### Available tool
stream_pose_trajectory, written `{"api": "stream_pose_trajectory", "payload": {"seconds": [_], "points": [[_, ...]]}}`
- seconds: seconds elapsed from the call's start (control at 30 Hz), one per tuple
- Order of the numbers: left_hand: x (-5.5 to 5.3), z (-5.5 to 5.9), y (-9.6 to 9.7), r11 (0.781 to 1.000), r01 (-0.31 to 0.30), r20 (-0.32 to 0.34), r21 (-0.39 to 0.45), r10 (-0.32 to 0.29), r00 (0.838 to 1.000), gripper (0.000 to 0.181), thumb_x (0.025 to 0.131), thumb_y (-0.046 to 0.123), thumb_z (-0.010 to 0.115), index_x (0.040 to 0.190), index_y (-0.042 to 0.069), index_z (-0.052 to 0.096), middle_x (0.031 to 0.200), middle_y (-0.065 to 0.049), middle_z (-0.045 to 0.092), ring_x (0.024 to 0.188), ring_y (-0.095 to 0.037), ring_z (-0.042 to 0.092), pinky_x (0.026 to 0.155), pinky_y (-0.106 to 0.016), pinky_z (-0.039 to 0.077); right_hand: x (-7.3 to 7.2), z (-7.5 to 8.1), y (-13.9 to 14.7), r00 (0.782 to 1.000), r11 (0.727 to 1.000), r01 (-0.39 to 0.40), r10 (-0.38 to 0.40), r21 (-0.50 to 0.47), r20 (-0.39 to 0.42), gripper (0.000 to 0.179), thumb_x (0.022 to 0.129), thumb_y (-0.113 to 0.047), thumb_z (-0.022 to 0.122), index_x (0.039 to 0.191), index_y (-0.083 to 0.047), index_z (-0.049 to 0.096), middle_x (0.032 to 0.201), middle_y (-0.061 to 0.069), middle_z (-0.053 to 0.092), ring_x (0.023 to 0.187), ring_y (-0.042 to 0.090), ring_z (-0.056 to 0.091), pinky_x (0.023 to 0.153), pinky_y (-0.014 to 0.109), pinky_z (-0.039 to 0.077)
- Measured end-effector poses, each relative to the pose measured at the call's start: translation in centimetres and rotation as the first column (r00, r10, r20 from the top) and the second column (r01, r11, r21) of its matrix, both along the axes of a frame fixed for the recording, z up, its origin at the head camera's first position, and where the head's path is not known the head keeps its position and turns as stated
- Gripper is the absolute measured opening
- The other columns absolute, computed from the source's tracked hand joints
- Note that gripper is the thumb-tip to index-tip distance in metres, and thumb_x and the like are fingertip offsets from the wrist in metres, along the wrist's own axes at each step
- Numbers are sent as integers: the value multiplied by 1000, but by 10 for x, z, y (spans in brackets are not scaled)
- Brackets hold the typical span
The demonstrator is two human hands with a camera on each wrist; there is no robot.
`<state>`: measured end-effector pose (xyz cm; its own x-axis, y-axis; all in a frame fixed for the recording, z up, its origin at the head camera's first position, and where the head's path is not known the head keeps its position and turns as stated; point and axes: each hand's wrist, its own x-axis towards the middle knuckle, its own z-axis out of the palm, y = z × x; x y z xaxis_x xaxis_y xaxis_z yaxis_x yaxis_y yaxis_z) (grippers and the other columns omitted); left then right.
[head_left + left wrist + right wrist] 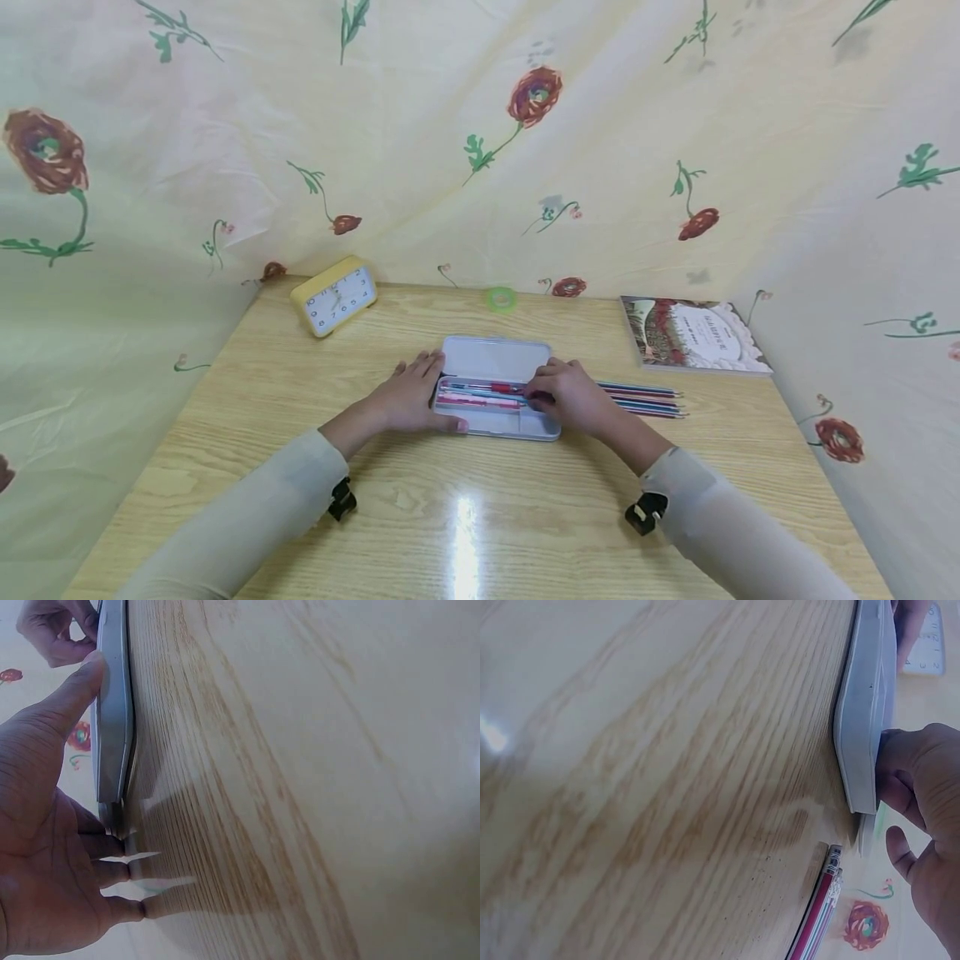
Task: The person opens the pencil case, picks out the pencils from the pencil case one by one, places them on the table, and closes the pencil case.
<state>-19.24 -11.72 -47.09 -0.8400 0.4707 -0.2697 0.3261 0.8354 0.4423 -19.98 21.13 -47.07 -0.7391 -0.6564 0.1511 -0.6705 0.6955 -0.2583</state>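
An open, pale pencil case lies on the table with its lid tipped back. Inside are several pens and pencils, among them a pen with a red grip and a pink-and-white one. My left hand rests at the case's left end, its thumb along the front edge and its other fingers spread behind. Curled fingers of my right hand reach into the right end of the case and pinch the red-grip pen near its end. The fingertips are partly hidden by the case wall.
Several striped pencils lie right of the case, partly behind my right hand. A yellow clock stands back left, a book lies back right, and a green tape ring sits at the back edge. A flowered cloth hangs behind.
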Motion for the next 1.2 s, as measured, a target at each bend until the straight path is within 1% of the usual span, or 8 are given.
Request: {"api": "stream_pose_trajectory", "payload": {"seconds": [0.17,0.4,0.5,0.67,0.8,0.9,1.0,1.2], "points": [[0,0,1,1000,-2,-1,2,2,1000,136,90,81,73,176,-1,8,187,-18,7,175,-40,4,142,-62,7,2,4,-1,1000,1000,6,-6,-1,-7,17,94,-12,88,112,-14,86,105,1,80,96,18,60,83,43,48],[0,0,0,1000,2,5,1,-2,1000,136,90,81,74,176,-1,7,187,-18,6,175,-40,3,142,-62,6,1,5,-5,999,1000,-10,9,-6,-40,18,95,-13,86,113,-11,85,103,0,70,93,16,53,81,42,48],[1,1,1,1000,-1,7,3,1,1000,136,90,81,74,176,0,7,187,-18,6,175,-39,3,142,-62,6,0,5,-8,998,1000,-10,10,5,-55,17,96,-14,86,111,-10,83,105,1,68,95,18,53,80,43,50],[0,1,1,1000,-6,11,2,6,1000,136,90,81,74,177,0,8,187,-18,6,175,-39,3,142,-61,6,-3,4,-16,999,999,5,-4,35,-49,14,98,-19,84,109,-13,79,110,3,72,100,22,60,85,52,57],[-1,0,1,1000,-6,14,2,6,1000,137,89,82,74,177,0,8,187,-18,6,175,-39,3,142,-61,6,-4,5,-26,1000,999,21,-20,46,-21,14,99,-19,82,112,-13,79,112,3,75,103,23,63,90,55,57],[-1,0,1,1000,-4,15,-1,4,1000,136,89,82,73,177,0,8,187,-17,6,175,-39,3,142,-61,7,-6,4,-34,999,998,20,-19,53,-26,15,100,-20,82,113,-14,79,114,3,77,104,24,65,94,58,57],[-1,1,1,1000,-5,12,-3,5,1000,136,90,83,73,177,0,8,187,-17,7,175,-39,3,142,-62,8,-7,2,-43,999,997,12,-10,71,-33,17,102,-24,81,116,-14,80,116,3,77,107,24,66,97,58,57],[-1,0,1,1000,0,7,-18,0,1000,136,90,83,72,177,1,8,187,-17,7,175,-39,3,142,-62,8,-6,2,-56,998,996,0,6,94,-60,19,103,-27,81,118,-16,80,114,1,78,105,23,67,91,51,55]]}}
